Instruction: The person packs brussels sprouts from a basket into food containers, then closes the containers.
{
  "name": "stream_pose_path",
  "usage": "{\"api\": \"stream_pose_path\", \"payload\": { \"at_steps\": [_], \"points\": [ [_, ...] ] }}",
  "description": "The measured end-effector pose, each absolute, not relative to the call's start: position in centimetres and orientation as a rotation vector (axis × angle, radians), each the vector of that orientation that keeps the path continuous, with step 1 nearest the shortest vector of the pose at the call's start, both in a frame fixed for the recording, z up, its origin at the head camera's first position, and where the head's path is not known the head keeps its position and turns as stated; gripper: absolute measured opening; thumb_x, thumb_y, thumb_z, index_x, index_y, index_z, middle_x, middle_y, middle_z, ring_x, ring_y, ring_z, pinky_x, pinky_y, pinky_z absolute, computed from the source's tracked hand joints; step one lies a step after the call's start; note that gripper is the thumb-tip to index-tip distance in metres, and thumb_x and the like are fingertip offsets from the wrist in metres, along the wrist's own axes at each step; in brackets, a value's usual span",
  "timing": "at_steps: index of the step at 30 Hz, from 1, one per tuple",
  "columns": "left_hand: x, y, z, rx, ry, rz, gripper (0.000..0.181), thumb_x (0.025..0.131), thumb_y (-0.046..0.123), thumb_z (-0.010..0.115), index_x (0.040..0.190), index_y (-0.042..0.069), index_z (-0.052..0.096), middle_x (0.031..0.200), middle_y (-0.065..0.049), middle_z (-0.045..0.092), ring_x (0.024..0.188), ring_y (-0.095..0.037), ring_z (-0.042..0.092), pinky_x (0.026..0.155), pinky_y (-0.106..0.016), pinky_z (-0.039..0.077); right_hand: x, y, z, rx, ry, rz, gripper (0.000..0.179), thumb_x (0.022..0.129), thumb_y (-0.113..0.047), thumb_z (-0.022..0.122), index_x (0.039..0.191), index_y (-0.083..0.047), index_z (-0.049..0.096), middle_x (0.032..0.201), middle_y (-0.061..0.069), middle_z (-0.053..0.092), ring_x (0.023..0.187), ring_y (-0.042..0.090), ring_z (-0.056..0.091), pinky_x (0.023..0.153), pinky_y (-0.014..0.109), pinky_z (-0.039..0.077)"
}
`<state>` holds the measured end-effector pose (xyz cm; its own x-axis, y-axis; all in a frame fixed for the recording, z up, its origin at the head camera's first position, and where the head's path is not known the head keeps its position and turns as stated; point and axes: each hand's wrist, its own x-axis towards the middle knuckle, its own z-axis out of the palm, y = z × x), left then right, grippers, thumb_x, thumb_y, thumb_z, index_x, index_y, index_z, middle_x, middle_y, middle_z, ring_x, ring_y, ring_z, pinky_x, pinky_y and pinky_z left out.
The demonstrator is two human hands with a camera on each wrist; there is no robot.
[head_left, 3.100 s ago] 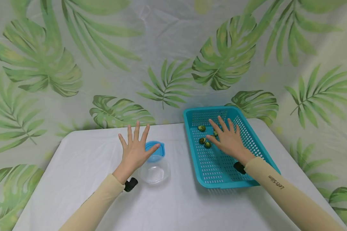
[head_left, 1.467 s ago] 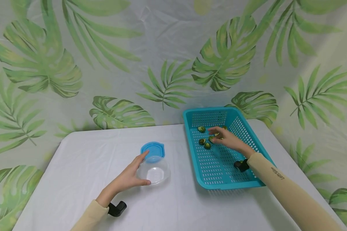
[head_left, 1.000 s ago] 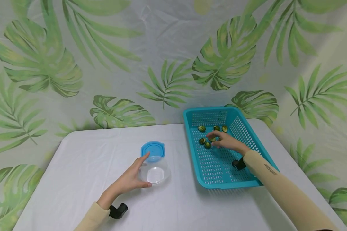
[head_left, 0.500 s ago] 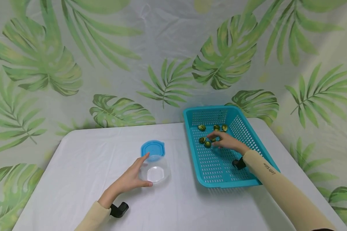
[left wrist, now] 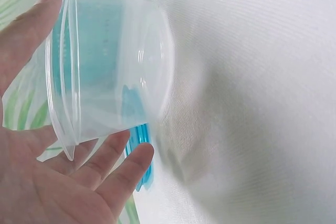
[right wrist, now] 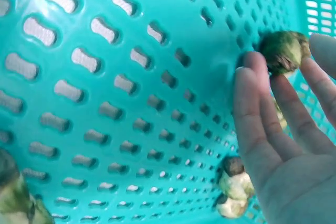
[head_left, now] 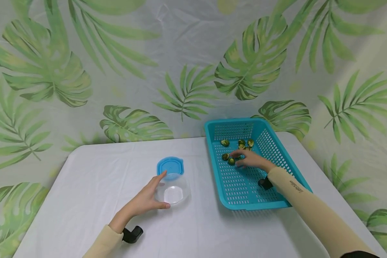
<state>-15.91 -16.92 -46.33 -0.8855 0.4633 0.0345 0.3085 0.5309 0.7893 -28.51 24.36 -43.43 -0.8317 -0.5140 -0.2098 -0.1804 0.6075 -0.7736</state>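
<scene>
The left hand (head_left: pixel 145 200) holds the clear tub (head_left: pixel 173 196) from its left side, thumb on the near part of the rim and the other fingers around the far-left wall. The tub is upright on the table, open side up, left of the basket. The right hand (head_left: pixel 251 159) is well apart from the left one, down inside the blue-green basket (head_left: pixel 254 206), its fingers bent among the sprouts. In the right wrist view, one sprout (right wrist: pixel 283 51) shows at the thumb and fingertips; I cannot tell whether they pinch it or only reach around it.

More sprouts lie loose on the basket floor, toward its far end: one (head_left: pixel 225 143) near the far left corner, a group to the right of it, and two just left of the fingertips. The blue lid (head_left: pixel 170 165) lies flat just beyond the tub, and its near edge shows through the clear plastic.

Both arms wear beige sleeves (head_left: pixel 309 208), and a small black camera (head_left: pixel 133 234) sits at each wrist. A white cloth (head_left: pixel 193 233) covers the table, and at its far side hangs a pale curtain (head_left: pixel 187 36) printed with green leaves.
</scene>
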Motion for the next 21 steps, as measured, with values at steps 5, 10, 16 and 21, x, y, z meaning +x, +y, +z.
{"api": "stream_pose_path", "payload": {
  "at_steps": [5,10,16,21],
  "points": [
    [-16.0,-16.9,-46.4,0.649,2.586,1.279,0.108,0.074,0.034,0.084,0.153,0.007,0.017,0.147,-0.020,0.030,0.129,-0.037,0.038,0.101,-0.059,0.031,-29.0,23.7,-44.0,-0.511,2.452,-1.082,0.038,0.091,0.001,0.057,0.128,0.009,0.051,0.126,0.028,0.050,0.104,0.036,0.057,0.077,0.041,0.053],
    [-15.9,-16.9,-46.3,0.645,2.592,1.273,0.108,0.073,0.034,0.084,0.153,0.007,0.017,0.147,-0.020,0.030,0.128,-0.037,0.040,0.101,-0.059,0.031,-29.3,23.2,-44.3,-0.448,2.477,-1.092,0.030,0.091,0.004,0.055,0.120,0.009,0.056,0.115,0.023,0.056,0.092,0.029,0.061,0.075,0.039,0.053],
    [-15.8,-16.9,-46.2,0.647,2.585,1.285,0.107,0.073,0.032,0.084,0.153,0.006,0.017,0.148,-0.020,0.030,0.127,-0.037,0.041,0.101,-0.059,0.031,-29.3,23.3,-44.2,-0.454,2.455,-1.171,0.022,0.091,0.007,0.054,0.113,0.010,0.058,0.102,0.020,0.056,0.085,0.028,0.063,0.074,0.040,0.054],
    [-15.8,-16.9,-46.1,0.655,2.579,1.288,0.107,0.074,0.032,0.084,0.153,0.006,0.017,0.147,-0.020,0.030,0.127,-0.037,0.040,0.101,-0.058,0.031,-29.2,23.7,-43.2,-0.479,2.417,-1.271,0.022,0.094,0.004,0.053,0.115,0.011,0.055,0.101,0.021,0.054,0.087,0.035,0.063,0.077,0.044,0.053]
  ]
}}
